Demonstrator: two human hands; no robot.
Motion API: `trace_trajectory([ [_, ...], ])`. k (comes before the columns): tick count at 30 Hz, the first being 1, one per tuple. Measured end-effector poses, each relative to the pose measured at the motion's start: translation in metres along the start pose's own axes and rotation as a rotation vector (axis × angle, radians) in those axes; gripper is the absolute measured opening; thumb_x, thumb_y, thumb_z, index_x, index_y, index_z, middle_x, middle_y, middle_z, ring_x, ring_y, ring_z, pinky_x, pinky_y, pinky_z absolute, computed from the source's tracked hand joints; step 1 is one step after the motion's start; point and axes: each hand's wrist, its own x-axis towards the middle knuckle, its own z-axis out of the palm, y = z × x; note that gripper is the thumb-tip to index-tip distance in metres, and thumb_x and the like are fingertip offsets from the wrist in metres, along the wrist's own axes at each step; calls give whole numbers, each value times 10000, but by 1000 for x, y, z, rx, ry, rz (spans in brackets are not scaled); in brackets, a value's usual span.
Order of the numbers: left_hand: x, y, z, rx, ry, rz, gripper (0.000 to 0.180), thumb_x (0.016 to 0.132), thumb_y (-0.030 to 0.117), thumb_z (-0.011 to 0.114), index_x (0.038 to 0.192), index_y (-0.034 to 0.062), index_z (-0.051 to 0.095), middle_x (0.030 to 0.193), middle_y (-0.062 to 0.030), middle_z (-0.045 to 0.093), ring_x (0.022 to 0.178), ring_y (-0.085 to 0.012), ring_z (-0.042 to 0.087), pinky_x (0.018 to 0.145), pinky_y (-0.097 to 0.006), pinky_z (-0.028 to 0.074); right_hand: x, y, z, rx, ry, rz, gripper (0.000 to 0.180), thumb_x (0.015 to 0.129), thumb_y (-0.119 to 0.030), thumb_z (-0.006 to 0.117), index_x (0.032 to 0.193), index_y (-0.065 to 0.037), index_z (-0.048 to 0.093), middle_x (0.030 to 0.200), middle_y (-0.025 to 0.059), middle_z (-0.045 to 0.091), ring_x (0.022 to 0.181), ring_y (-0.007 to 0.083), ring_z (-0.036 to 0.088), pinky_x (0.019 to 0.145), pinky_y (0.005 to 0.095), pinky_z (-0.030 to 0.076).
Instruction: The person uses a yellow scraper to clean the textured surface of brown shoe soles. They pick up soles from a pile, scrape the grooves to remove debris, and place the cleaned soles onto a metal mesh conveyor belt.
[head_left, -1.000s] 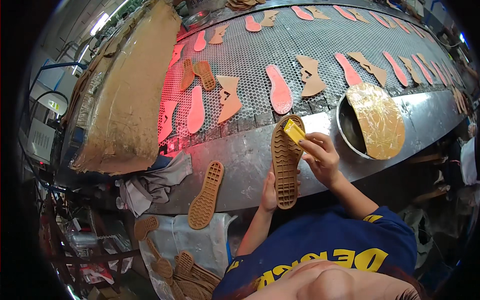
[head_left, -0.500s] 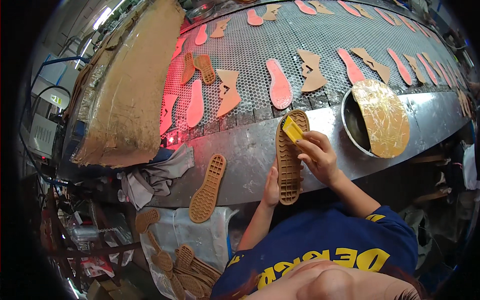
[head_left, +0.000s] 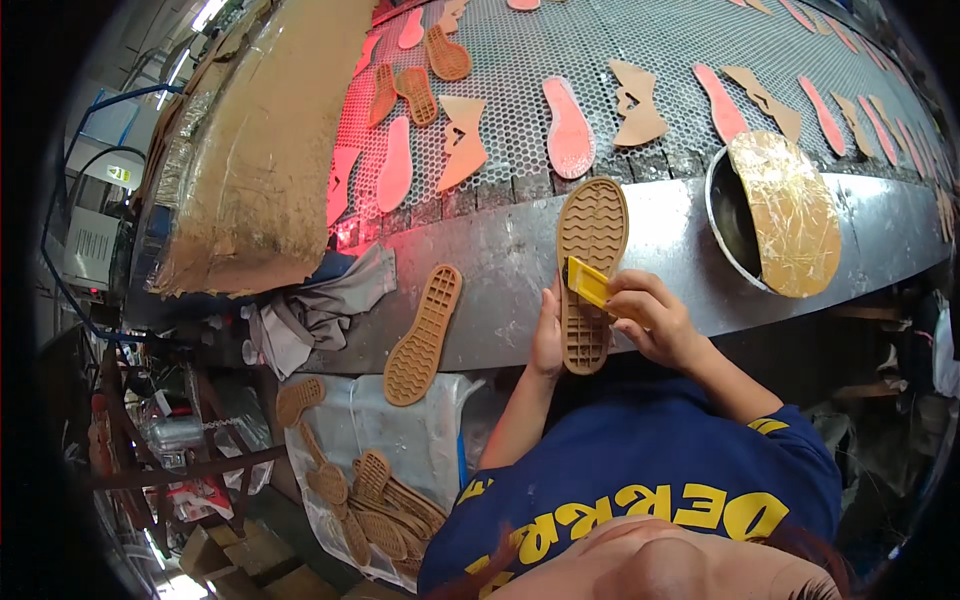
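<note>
My left hand (head_left: 547, 335) grips the heel end of a tan rubber shoe sole (head_left: 590, 240), held tread up over the grey metal ledge (head_left: 500, 250). My right hand (head_left: 652, 322) holds a small yellow tool (head_left: 588, 283) pressed against the sole's lower tread. A second tan sole (head_left: 424, 335) lies on the ledge to the left, apart from both hands.
A perforated conveyor belt (head_left: 520, 60) behind the ledge carries pink insoles (head_left: 567, 128) and tan cut pieces (head_left: 636, 102). A round pot with a glue-crusted lid (head_left: 790, 210) sits at right. Grey rag (head_left: 315, 310) and cardboard hood (head_left: 265, 150) at left; a bag with several soles (head_left: 375, 490) below.
The yellow tool in my right hand has moved down the sole from its toe end toward the heel. The conveyor pieces have shifted.
</note>
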Motion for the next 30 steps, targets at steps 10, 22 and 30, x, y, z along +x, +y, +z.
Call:
trace_trajectory([
  [10,4,1,-1,34,0,51,730,949,620,167,1378,45,298,1186,-222,529,955,-266,603,840,-380,510,-23,-17,1,83,-127,12,310,768,-100,715,1012,2,553,1097,188,529,979,351,592,849,394,511],
  [22,9,0,-1,-91,74,-16,756,919,669,152,1395,90,248,1112,-237,522,792,-266,623,586,-364,578,-29,-25,-8,222,-268,-7,315,775,-93,713,1016,-5,530,1141,184,512,979,345,592,830,391,512],
  [30,9,2,-4,-157,42,-34,792,914,681,146,1348,47,336,1116,-248,534,809,-271,611,670,-371,547,-21,-14,-14,356,-369,27,266,813,-55,660,1029,-14,511,1164,168,498,1015,336,583,849,383,502],
])
